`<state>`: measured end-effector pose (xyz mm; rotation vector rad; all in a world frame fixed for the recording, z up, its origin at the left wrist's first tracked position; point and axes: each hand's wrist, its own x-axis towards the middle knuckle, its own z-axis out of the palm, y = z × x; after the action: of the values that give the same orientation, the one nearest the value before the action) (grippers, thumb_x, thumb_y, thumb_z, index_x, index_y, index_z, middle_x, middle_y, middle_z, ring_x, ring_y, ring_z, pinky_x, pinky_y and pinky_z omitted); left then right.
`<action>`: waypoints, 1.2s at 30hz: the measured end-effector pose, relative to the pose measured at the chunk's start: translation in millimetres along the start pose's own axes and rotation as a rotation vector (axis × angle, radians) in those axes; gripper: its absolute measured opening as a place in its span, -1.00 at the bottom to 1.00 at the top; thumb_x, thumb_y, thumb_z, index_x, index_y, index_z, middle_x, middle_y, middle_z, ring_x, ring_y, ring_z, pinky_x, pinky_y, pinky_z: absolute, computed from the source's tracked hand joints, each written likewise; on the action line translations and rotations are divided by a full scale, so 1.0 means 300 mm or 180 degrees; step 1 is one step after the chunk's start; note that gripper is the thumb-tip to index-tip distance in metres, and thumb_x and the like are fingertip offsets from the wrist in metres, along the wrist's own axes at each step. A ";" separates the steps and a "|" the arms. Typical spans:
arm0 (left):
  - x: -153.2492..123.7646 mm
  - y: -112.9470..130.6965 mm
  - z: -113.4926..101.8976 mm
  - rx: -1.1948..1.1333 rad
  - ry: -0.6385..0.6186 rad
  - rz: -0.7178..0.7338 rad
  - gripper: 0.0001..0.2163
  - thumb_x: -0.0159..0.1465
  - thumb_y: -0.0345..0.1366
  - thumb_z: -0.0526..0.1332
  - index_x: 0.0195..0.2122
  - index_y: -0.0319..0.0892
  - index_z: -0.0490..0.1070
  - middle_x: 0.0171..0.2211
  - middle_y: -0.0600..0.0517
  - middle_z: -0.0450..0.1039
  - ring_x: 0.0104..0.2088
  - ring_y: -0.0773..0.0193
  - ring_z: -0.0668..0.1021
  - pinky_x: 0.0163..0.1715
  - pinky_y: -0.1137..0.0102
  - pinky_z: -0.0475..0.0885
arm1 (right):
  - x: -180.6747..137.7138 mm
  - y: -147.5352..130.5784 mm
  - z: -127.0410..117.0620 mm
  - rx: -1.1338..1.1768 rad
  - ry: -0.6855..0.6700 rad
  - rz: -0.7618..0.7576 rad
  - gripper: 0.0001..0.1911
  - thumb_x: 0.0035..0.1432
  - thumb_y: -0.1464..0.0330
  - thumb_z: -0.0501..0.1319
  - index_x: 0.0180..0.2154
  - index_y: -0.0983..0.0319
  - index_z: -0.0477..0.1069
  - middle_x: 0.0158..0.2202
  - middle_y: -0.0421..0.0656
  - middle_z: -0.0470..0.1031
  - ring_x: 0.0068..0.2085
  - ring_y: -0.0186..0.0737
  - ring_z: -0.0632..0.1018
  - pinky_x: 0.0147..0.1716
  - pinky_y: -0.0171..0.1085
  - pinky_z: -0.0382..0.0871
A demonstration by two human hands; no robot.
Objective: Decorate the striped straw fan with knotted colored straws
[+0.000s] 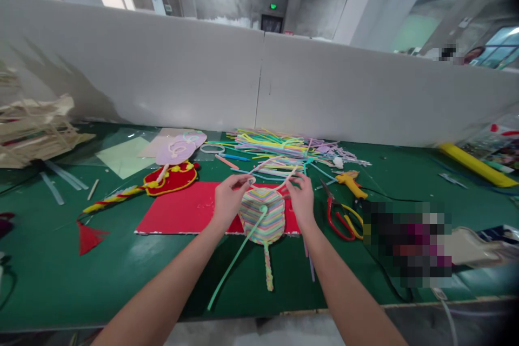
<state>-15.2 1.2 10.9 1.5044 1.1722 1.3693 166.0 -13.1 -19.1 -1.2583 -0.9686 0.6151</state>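
Note:
A pale pink pipe cleaner [265, 165] arches up between my two hands. My left hand [230, 194] pinches one end, where a small coil shows at the fingertips. On the other side my right hand [300, 194] has its fingers closed on the same stem. Just below lies a round fan [253, 227] with wavy pastel stripes and a twisted handle [268, 267]. Across the fan rests a green pipe cleaner [233, 267], its curled tip near the fan's middle. Part of a red board [178, 211] shows under the fan and my left hand.
Behind my hands lies a heap of coloured pipe cleaners [275, 143]. Scissors [340, 219] and a yellow glue gun [352, 184] sit to the right. At left are a red fan [170, 179] with a tassel and lilac discs [176, 150]. A white partition [162, 75] borders the table.

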 end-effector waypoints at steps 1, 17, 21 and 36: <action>0.000 0.007 0.004 0.0074 -0.0079 0.0071 -0.80 0.05 -0.19 0.21 -0.35 -0.17 0.49 -0.35 -0.01 0.51 -0.32 0.25 0.52 -0.27 0.40 0.39 | -0.004 -0.016 -0.005 -0.0446 0.0191 -0.0328 -0.56 -0.01 0.28 0.17 -0.04 0.20 0.21 -0.19 -0.06 0.37 -0.36 -0.22 0.49 -0.44 -0.21 0.45; -0.008 0.081 0.025 -0.0109 -0.0519 -0.0100 -0.79 -0.01 -0.17 0.26 -0.42 -0.19 0.50 -0.46 0.01 0.50 -0.42 0.27 0.49 -0.43 0.44 0.37 | -0.027 -0.157 -0.025 -0.2986 -0.2123 -0.3456 -0.77 0.21 0.43 -0.04 -0.24 0.24 0.37 -0.22 -0.08 0.49 -0.06 -0.19 0.42 0.07 -0.06 0.10; -0.021 0.072 0.035 -0.0263 -0.0309 -0.0286 -0.78 -0.04 -0.18 0.28 -0.42 -0.21 0.49 -0.44 0.00 0.51 -0.41 0.27 0.49 -0.40 0.45 0.36 | -0.010 -0.154 -0.041 -0.3553 -0.2237 -0.3080 -0.77 0.23 0.40 -0.07 -0.22 0.25 0.34 -0.41 -0.13 0.48 -0.38 -0.29 0.49 -0.38 -0.33 0.31; -0.017 0.012 0.029 -0.1607 0.0787 -0.0866 -0.64 -0.13 -0.24 0.35 -0.29 -0.29 0.47 -0.38 -0.05 0.51 -0.34 0.30 0.52 -0.22 0.39 0.38 | -0.001 -0.076 -0.140 -0.4247 -0.1982 -0.2089 -0.76 0.22 0.44 -0.11 -0.13 0.29 0.24 -0.28 -0.03 0.45 -0.34 -0.26 0.49 -0.50 -0.41 0.19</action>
<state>-6.1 -4.2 11.7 0.8100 1.0280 1.5425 199.6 -39.8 2.1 -1.7208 -2.4020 -0.3161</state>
